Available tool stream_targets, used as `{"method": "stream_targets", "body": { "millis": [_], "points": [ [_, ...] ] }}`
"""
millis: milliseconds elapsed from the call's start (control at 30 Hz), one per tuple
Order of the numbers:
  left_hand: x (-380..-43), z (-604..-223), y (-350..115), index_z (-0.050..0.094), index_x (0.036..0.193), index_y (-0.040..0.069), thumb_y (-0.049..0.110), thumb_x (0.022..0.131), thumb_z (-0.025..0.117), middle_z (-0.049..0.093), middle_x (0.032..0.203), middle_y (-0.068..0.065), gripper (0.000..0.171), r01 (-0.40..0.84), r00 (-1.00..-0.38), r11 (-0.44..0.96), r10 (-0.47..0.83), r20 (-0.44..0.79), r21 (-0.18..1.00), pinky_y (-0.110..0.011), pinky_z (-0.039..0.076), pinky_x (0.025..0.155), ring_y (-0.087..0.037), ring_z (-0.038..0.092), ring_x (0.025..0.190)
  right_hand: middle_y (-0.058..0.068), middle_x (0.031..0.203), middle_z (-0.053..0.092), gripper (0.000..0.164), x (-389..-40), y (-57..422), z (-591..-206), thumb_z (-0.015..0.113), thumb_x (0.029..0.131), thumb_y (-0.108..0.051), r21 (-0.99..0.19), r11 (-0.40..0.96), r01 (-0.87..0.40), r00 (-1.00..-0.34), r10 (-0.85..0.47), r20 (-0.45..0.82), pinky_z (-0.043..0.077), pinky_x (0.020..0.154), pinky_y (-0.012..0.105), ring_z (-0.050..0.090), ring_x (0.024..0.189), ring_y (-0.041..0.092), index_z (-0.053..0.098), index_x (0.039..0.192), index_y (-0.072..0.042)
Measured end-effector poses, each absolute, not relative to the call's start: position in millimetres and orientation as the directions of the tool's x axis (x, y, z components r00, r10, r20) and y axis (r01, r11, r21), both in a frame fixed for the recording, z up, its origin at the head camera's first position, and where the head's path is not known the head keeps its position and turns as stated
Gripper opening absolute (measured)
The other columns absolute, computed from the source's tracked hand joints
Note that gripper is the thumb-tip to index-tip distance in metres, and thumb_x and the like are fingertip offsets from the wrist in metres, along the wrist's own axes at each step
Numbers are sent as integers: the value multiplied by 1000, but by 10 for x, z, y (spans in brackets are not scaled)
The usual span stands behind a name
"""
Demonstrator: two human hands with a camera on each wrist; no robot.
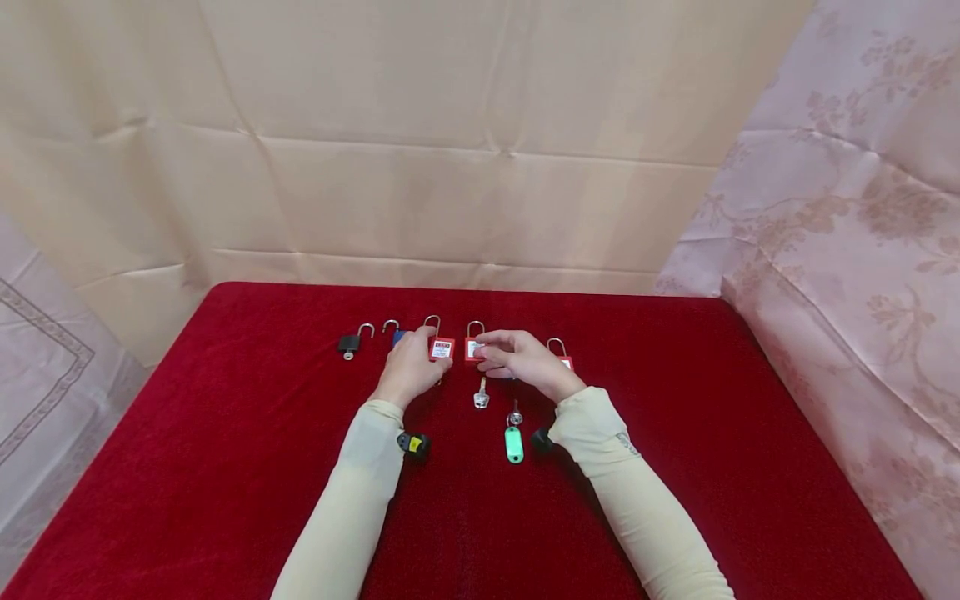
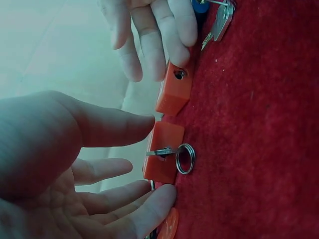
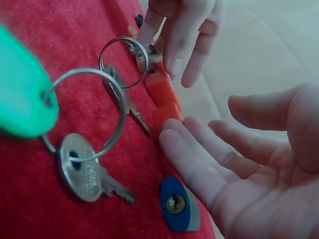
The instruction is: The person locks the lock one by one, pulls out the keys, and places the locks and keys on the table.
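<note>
My left hand (image 1: 408, 367) holds a red padlock (image 1: 442, 350) with a white label, thumb at one side and fingertips at the other. In the left wrist view a key with a split ring (image 2: 185, 159) sticks out of that padlock's bottom. Beside it stands a second red padlock (image 1: 472, 350), its shackle up and its keyhole facing me. Relaxed fingers of my right hand (image 1: 528, 360) touch this lock, the thumb held apart. A blue padlock (image 3: 174, 204) lies just below the right hand's fingers. Nearer me are a loose key (image 1: 482, 394) and a key with a green tag (image 1: 513, 445).
A black padlock (image 1: 348, 343) with a key in it stands at the left, its shackle raised. Another blue padlock (image 1: 400, 338) is partly behind the left hand. At the right, a third red padlock (image 1: 566, 362) is half hidden. Red cloth (image 1: 712, 417) covers the table.
</note>
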State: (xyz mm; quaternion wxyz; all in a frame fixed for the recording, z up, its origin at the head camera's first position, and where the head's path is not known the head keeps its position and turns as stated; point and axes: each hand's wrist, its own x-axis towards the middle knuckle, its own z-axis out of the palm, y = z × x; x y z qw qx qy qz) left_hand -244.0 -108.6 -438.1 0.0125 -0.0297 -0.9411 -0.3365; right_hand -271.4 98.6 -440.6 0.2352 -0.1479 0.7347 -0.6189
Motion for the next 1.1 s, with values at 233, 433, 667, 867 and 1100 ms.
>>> {"method": "stream_targets", "body": {
  "millis": [233,433,667,867,1100],
  "points": [
    [-2444,-4394,-1104,51,130,-2,19,81,70,61,118,-20,57,87,-996,771,56,69,631,-43,44,90,-31,56,103,23,117,62,40,-2705,980,-4404,58,93,-10,-977,190,96,-849,-497,-180,51,84,38,62,101,33,51,131,1],
    [-2446,-4390,-1107,50,131,-1,19,82,70,60,119,-19,57,61,-998,769,44,42,636,-42,43,91,-30,56,104,27,119,60,40,-2691,961,-4399,56,93,-7,-982,174,78,-840,-518,-159,50,85,39,61,103,37,50,131,3],
    [-2439,-4393,-1117,51,130,-2,18,80,70,62,115,-19,57,70,-997,777,43,59,626,-43,45,89,-30,58,101,28,120,58,43,-2683,945,-4379,58,93,-10,-979,195,66,-827,-538,-163,49,87,39,60,106,37,49,133,3],
    [-2436,-4384,-1128,52,128,-4,16,80,69,63,114,-19,55,69,-998,785,46,54,615,-44,45,88,-31,58,100,27,122,58,43,-2689,952,-4383,58,93,-11,-977,204,63,-820,-547,-167,48,89,41,59,106,37,49,133,2],
    [-2439,-4369,-1142,53,127,-5,14,76,69,65,107,-18,57,45,-999,787,38,24,616,-42,48,82,-29,60,93,27,120,59,42,-2678,941,-4382,57,94,-10,-979,192,62,-823,-546,-159,49,87,40,60,105,36,49,132,4]
  ]
}}
